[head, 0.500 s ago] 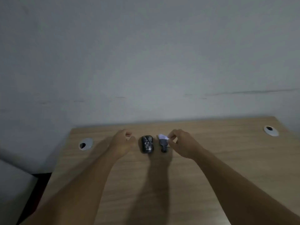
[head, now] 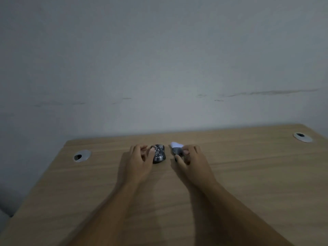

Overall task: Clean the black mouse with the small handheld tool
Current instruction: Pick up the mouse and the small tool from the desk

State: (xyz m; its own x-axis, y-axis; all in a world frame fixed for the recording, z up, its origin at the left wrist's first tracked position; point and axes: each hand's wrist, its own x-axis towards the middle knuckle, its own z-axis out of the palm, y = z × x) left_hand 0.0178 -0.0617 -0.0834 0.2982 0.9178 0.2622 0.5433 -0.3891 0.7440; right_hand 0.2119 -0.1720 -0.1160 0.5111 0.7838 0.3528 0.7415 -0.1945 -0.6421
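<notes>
The black mouse [head: 159, 153] lies on the wooden desk [head: 248, 174] near its far edge. My left hand [head: 140, 159] touches the mouse's left side, thumb and fingers curled against it. Just right of the mouse lies the small handheld tool [head: 176, 149], dark grey with a white tip pointing away from me. My right hand [head: 190, 159] closes its fingers around the tool's dark body, hiding its near end.
Two silver cable grommets sit in the desk, one at the left [head: 82, 155] and one at the far right [head: 302, 137]. A grey wall [head: 159, 68] rises right behind the desk. The desk's left edge drops to a dark floor.
Both hands have closed in: the left now touches the mouse's side, and the right has wrapped further around the tool. The view has shifted slightly.
</notes>
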